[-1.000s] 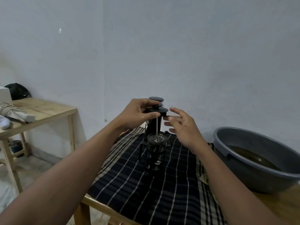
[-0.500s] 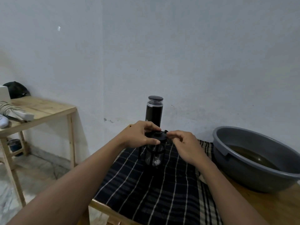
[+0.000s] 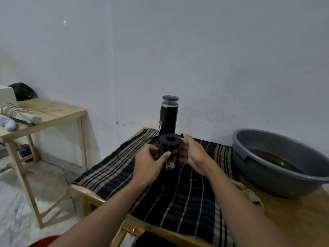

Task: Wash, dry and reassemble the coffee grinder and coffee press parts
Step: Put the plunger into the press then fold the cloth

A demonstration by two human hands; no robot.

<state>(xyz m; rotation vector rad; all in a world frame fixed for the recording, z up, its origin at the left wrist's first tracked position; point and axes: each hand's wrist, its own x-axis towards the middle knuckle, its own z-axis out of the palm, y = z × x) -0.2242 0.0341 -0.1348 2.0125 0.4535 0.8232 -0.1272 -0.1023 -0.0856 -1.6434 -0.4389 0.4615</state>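
Observation:
A small glass coffee press [image 3: 169, 154] with a black frame stands upright on a dark striped cloth [image 3: 178, 189], its black lid [image 3: 170, 139] seated on top with the knob fully down. My left hand [image 3: 151, 162] wraps the press's left side. My right hand [image 3: 193, 154] cups its right side, hiding the handle. Directly behind it stands the tall black coffee grinder [image 3: 168, 116], upright with a clear band under its dark cap, touched by neither hand.
A grey plastic basin [image 3: 263, 139] holding murky water sits on the wooden table at the right. A second wooden table [image 3: 51, 111] at the left carries a coiled cord, a white box and a dark cap. A red object shows at the bottom left edge.
The plunger and lid, held high above the glass a second ago, have gone down into the press. Both hands dropped from the lid to the sides of the press body.

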